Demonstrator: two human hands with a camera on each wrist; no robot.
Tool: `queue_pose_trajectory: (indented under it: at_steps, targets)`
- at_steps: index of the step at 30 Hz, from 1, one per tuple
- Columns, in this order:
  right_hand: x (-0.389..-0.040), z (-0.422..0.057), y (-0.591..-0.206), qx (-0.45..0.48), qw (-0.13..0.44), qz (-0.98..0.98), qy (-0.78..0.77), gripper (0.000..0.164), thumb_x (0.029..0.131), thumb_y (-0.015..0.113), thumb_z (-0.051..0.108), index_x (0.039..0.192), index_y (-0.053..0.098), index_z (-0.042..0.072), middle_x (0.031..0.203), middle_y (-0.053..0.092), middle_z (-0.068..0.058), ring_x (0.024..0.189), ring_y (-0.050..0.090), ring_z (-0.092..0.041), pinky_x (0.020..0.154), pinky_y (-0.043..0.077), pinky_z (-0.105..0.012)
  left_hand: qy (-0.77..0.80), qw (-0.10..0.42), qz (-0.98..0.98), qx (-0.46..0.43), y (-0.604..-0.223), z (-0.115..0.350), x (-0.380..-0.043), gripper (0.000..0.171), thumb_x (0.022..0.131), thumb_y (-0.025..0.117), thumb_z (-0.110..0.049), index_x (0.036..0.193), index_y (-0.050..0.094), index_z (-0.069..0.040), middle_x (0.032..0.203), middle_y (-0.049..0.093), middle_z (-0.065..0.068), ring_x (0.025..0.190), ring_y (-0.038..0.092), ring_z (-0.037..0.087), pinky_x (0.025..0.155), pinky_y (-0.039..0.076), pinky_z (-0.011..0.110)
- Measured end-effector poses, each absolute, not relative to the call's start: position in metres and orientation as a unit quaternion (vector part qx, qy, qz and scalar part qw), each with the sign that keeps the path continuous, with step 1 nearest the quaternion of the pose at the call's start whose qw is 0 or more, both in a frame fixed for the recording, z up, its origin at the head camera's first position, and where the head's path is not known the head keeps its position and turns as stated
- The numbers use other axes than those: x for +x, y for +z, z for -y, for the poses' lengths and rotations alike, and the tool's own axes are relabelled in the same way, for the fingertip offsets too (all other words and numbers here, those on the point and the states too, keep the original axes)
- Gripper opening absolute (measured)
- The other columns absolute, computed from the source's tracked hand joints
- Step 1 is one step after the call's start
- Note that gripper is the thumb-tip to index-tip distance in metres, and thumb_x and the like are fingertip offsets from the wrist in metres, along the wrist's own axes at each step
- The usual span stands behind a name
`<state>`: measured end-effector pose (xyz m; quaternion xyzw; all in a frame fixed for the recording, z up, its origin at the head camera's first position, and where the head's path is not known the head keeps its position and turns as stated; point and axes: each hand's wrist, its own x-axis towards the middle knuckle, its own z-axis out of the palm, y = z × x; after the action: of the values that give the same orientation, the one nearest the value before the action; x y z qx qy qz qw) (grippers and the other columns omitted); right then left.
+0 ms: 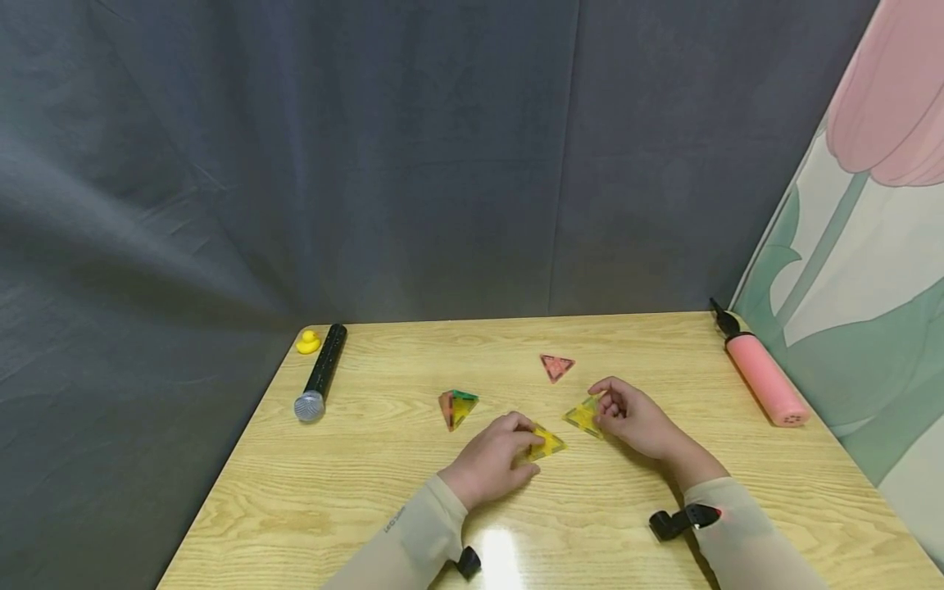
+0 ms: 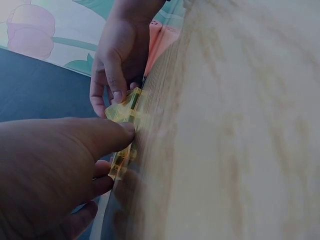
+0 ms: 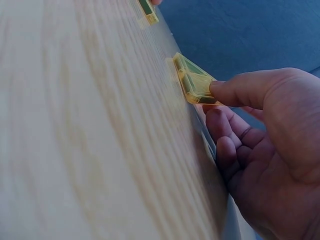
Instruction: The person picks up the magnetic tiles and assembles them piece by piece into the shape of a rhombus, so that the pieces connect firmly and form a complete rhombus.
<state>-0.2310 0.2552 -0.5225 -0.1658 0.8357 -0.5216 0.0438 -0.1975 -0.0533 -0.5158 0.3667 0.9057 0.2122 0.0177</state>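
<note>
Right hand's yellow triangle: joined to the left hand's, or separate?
Separate: the head view shows bare table between the yellow triangle in the right hand and the other triangle at the left hand.

Black cameras (image 1: 673, 523) sit on beige sleeves (image 1: 413, 534).

And here, glossy, translucent plastic is seen in the yellow triangular tiles (image 3: 194, 82); smooth, light-catching wood grain is shown by the tabletop (image 1: 354, 492), matt cloth by the curtain (image 1: 442, 164).
</note>
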Motion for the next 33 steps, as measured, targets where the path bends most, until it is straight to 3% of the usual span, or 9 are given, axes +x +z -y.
queue_pose_trajectory:
  at_steps: [15, 33]
  targets:
    - [-0.238, -0.248, -0.515, -0.158, 0.033, -0.834, -0.527, 0.038, 0.099, 0.062, -0.008, 0.136, 0.054, -0.003, 0.098, 0.059, -0.018, 0.074, 0.057, -0.023, 0.057, 0.049, -0.029, 0.225, -0.003, -0.911, 0.346, -0.518, 0.056, -0.206, 0.033, 0.098, 0.076, -0.036, 0.129, 0.076, -0.023, 0.135, 0.059, -0.009, 0.124, 0.055, 0.009, 0.106, 0.046, 0.026]
    - [-0.247, -0.225, -0.501, -0.165, 0.009, -0.841, -0.516, 0.036, 0.100, 0.070, 0.000, 0.132, 0.054, 0.002, 0.099, 0.060, -0.015, 0.079, 0.060, -0.024, 0.061, 0.050, -0.028, 0.235, -0.015, -0.920, 0.313, -0.517, 0.053, -0.212, 0.024, 0.092, 0.082, -0.039, 0.114, 0.082, -0.028, 0.127, 0.064, -0.013, 0.116, 0.060, 0.006, 0.100, 0.050, 0.026]
